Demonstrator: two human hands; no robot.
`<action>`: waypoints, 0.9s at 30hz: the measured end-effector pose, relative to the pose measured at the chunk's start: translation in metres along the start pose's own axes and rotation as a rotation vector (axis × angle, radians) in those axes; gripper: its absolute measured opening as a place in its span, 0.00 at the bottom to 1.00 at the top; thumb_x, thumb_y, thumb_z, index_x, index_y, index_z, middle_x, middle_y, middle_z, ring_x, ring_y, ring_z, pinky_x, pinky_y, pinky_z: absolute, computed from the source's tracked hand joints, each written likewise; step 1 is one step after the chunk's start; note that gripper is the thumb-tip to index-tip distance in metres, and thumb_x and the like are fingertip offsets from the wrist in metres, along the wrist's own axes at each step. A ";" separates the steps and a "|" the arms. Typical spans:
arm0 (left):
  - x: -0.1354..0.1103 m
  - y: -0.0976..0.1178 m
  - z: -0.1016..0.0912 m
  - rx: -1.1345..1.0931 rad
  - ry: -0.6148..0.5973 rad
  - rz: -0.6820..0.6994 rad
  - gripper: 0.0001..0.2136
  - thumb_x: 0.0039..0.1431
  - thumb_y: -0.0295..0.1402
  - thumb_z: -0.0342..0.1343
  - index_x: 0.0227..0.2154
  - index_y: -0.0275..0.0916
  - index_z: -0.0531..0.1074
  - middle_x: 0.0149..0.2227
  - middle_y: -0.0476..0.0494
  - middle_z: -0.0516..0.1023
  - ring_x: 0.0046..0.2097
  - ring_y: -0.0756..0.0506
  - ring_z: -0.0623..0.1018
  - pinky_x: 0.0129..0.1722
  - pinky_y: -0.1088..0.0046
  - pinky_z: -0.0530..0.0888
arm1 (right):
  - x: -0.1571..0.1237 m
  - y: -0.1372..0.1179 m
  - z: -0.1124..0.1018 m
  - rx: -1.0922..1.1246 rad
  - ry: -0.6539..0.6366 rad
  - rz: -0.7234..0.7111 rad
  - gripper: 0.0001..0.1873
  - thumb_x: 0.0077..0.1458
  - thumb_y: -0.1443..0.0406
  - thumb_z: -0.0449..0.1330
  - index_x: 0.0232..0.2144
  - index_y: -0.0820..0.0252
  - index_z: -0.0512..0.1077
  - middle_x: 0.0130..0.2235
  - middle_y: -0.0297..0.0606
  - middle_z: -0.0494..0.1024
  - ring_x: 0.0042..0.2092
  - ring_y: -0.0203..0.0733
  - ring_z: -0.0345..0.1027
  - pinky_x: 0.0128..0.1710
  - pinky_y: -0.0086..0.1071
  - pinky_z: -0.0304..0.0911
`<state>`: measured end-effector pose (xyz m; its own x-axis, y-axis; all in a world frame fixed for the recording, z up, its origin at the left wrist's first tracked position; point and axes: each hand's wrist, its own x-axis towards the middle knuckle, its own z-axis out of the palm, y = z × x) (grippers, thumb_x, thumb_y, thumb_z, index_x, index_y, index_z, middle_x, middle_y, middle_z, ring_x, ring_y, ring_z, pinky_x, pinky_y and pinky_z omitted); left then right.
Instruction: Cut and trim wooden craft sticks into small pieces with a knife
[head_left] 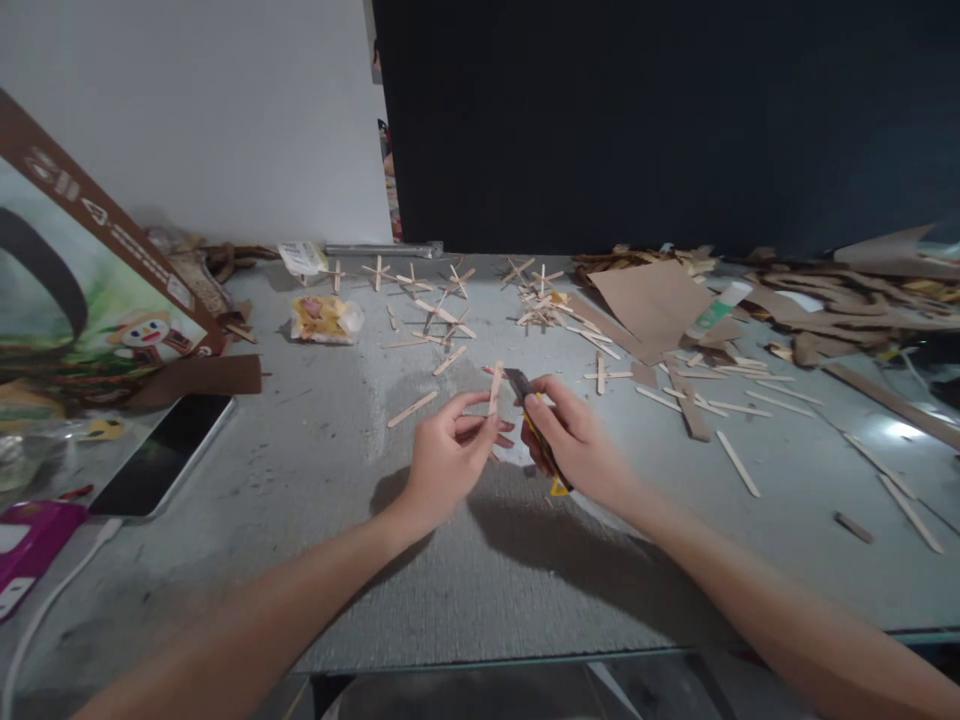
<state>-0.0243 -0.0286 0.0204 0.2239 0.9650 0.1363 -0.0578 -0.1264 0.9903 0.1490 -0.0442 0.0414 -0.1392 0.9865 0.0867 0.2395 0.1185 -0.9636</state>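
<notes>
My left hand (454, 450) pinches a flat wooden craft stick (495, 385) between thumb and fingers, its top end pointing up and away. Wrapped around a black and yellow utility knife (546, 445) is my right hand (577, 430). The knife's tip lies close to the stick's upper part; whether they touch I cannot tell. Both hands hover over the grey tabletop (420, 590). Just beyond them, single sticks (412, 409) lie loose, and several crossed stick pieces (377, 271) stand in a scattered group farther back.
A phone (165, 455) with a white cable and a purple power strip (34, 545) lie at left beside a printed bag (112, 270). A yellow packet (324, 319) sits at back left. Cardboard (649, 305), a glue stick (718, 310) and loose sticks cover the right side.
</notes>
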 end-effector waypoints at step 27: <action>0.003 -0.003 -0.009 0.314 0.068 0.236 0.10 0.70 0.42 0.55 0.43 0.41 0.67 0.25 0.50 0.81 0.23 0.49 0.76 0.28 0.73 0.71 | -0.012 -0.003 0.009 -0.126 -0.106 -0.010 0.15 0.70 0.52 0.50 0.36 0.53 0.62 0.20 0.23 0.67 0.17 0.32 0.61 0.19 0.27 0.57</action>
<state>-0.0327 -0.0230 0.0178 0.1746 0.9126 0.3697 0.2028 -0.4008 0.8935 0.1408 -0.0578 0.0413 -0.2413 0.9684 0.0626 0.3548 0.1481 -0.9231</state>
